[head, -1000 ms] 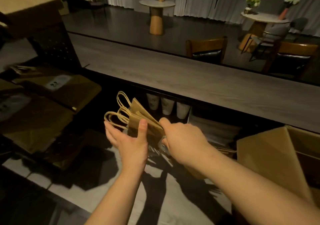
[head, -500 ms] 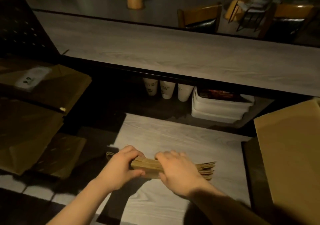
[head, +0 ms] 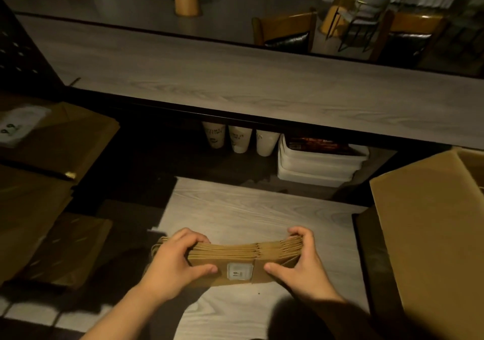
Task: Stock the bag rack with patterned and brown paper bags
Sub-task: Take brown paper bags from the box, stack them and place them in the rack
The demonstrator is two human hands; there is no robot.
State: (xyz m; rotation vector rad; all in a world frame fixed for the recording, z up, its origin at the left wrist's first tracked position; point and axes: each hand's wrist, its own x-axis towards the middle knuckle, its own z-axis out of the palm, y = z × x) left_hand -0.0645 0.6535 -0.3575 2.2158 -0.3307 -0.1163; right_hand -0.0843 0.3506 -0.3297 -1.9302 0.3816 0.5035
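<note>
A stack of folded brown paper bags [head: 230, 254] stands on its long edge on the low wood-grain shelf [head: 248, 211], a small white label on its near face. My left hand [head: 175, 263] grips the stack's left end, fingers over the top and thumb on the near face. My right hand [head: 301, 261] grips the right end the same way. The bags' twisted paper handles stick out past my left hand. To the left, the dark bag rack [head: 55, 156] holds flat brown paper bags [head: 31, 208] on its tiers.
An open cardboard box [head: 432, 229] stands at the right. Under the long counter [head: 235, 82] sit three paper cups [head: 239, 140] and stacked white tubs [head: 319, 164]. Chairs and round tables lie beyond the counter.
The bags came down from mid-air onto the low shelf. My hands slid apart to the two ends, and the stack now stands squared on its edge.
</note>
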